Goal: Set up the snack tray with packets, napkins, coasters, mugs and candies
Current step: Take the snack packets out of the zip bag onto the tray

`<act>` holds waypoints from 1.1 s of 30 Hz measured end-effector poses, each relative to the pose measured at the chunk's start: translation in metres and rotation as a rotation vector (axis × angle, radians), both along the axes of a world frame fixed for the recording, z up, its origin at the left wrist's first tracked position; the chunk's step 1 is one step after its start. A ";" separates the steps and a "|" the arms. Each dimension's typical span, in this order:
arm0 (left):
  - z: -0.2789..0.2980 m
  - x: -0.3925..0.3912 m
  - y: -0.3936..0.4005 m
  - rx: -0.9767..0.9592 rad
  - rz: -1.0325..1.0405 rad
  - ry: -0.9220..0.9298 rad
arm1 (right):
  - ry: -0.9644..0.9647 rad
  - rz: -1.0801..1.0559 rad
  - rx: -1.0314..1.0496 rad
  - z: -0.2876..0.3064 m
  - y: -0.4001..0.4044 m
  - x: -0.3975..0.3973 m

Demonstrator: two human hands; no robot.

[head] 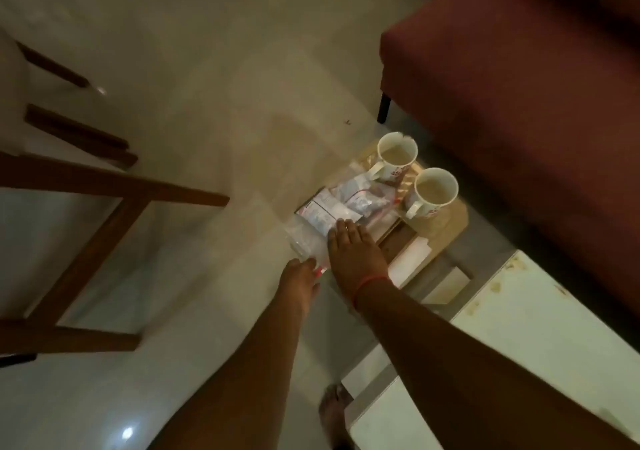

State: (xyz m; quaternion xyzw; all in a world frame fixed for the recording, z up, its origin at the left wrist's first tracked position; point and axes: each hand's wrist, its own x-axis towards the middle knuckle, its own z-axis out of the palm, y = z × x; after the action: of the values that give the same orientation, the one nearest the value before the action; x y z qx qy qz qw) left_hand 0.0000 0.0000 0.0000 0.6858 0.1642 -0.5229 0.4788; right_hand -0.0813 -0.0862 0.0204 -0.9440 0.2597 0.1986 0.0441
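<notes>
**Getting the packets squared up on the tray without bumping the mugs**

So the wooden tray (pixel 453 222) sat on the pale tiled floor (pixel 207 138), right beside the dark red upholstered sofa (pixel 519 86). Two white ceramic mugs with red flower prints, one (pixel 396 157) farther out and one (pixel 435 188) nearer, stood at the tray's far end, beyond the right hand's fingertips. Both looked full of something pale, though the picture was too soft to be sure.

The right hand (pixel 353 252) lay flat, fingers straight and close together, pressing on the pile of clear plastic snack packets with red and white printing (pixel 341 205) just ahead of it. The left hand (pixel 299 276) was at the near edge of a clear packet (pixel 304 241) that stuck out off the tray's side. Whether it was pinching that corner or only touching it, I couldn't tell; too blurry.

A white folded napkin or paper (pixel 410 257) rested on the tray just to the right of the right hand.

My take on doing this bit well: keep the flat palm as the anchor so the slippery pile doesn't fan out, and let the left hand nudge the overhanging packet inward. Push towards the tray's middle, not towards the mugs, since a sliding packet could easily knock one. Slow and low, basically.

I couldn't make out any coasters or candies here.
</notes>
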 end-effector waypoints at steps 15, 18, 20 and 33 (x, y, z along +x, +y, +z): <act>0.093 0.008 -0.020 -0.244 0.068 -0.372 | -0.370 -0.125 0.187 0.068 0.003 0.022; 0.147 -0.012 -0.019 -0.243 -0.009 -0.544 | -0.491 -0.185 0.241 0.115 0.005 0.001; 0.184 -0.035 -0.018 -0.260 -0.061 -0.633 | -0.530 -0.216 0.264 0.147 0.009 -0.023; 0.362 -0.341 0.040 -0.450 -0.424 -0.430 | -0.911 -0.563 0.533 0.336 0.086 -0.407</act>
State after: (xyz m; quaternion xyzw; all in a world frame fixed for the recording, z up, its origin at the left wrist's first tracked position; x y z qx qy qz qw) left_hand -0.3408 0.0399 0.3616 0.6762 -0.2050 -0.4775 0.5222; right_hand -0.4885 -0.0003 0.3565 -0.7852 0.3962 -0.1873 0.4374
